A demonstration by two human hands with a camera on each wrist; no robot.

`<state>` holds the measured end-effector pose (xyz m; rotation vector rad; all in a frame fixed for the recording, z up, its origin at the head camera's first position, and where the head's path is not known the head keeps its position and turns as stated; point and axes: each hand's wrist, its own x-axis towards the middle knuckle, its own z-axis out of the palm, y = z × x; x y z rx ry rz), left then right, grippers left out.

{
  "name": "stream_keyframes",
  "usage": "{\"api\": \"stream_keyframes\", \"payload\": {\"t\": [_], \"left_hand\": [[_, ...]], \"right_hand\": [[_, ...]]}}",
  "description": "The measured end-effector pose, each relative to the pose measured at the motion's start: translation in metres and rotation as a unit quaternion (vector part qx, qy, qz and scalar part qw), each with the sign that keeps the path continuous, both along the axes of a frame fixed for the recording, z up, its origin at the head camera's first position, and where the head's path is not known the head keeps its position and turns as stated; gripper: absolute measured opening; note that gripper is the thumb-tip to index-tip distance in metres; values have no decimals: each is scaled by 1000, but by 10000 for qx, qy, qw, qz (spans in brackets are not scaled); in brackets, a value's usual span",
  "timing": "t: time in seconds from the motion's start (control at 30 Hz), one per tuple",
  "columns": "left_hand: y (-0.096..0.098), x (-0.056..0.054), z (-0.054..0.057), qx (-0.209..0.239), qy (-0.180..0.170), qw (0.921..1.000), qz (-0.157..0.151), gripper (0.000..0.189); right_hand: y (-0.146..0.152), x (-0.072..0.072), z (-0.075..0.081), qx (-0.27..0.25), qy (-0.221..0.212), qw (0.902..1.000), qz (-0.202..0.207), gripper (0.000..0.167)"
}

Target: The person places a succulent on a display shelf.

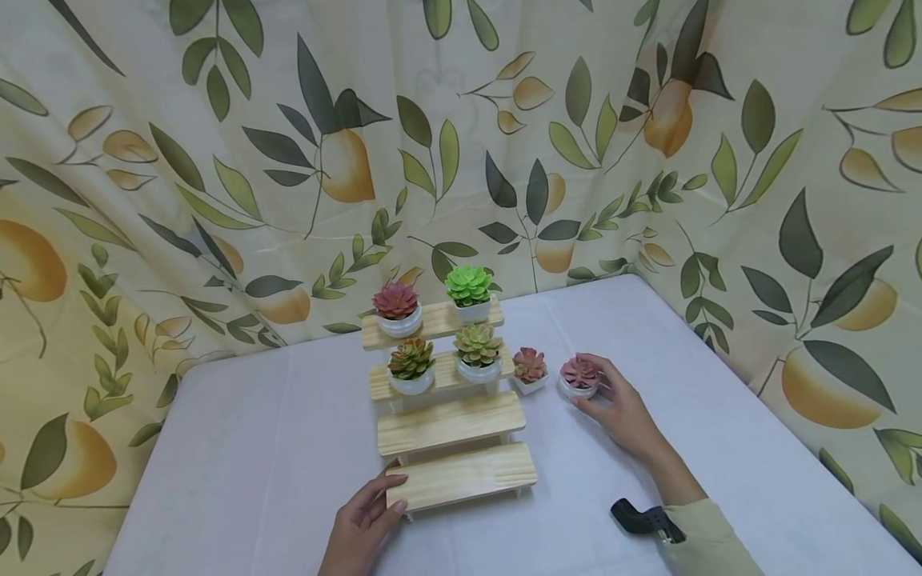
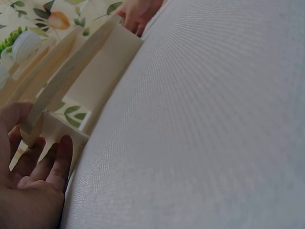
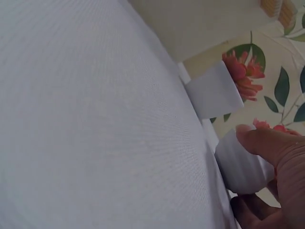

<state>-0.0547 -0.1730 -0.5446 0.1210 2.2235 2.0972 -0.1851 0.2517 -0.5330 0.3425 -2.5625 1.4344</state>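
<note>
A small pink succulent in a round white ribbed pot (image 1: 579, 378) is at the right of a stepped wooden stand (image 1: 461, 476). My right hand (image 1: 625, 412) holds this pot between thumb and fingers, and the right wrist view shows the pot (image 3: 240, 164) low over the white cloth. Just left of it stands a pinkish succulent in a square white pot (image 1: 530, 368). My left hand (image 1: 363, 520) grips the left end of the stand's lowest step, thumb on the board and fingers around its support (image 2: 59, 126).
On the top step sit a dark pink succulent (image 1: 395, 302) and a bright green one (image 1: 469, 288). The step below bears a red-green succulent (image 1: 411, 360) and a pale green one (image 1: 478, 348). A black strap (image 1: 648, 520) lies by the right sleeve. Leaf-patterned curtains (image 1: 461, 120) surround the table (image 1: 252, 456).
</note>
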Motion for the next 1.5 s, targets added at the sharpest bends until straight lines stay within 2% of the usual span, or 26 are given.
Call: {"api": "stream_keyframes", "payload": {"t": [0.37,0.7,0.93,1.33,1.5], "left_hand": [[0,0,2,64,41,10000,8,34],[0,0,2,46,-22,10000,-12,35],[0,-1,0,74,73,9999,-19,35],[-1,2,1,168,-75,9998,-78,37],[-1,0,-1,197,-37,9998,-79,36]], "right_hand": [[-3,1,-3,187,-165,9996,-115,75],[-4,2,-3,243,-117,9995,-162,74],[-6,5,0,329,136,9992,-156,74],[-9,11,9,393,414,9984,-37,73],[-10,14,14,278,555,9981,-3,75]]}}
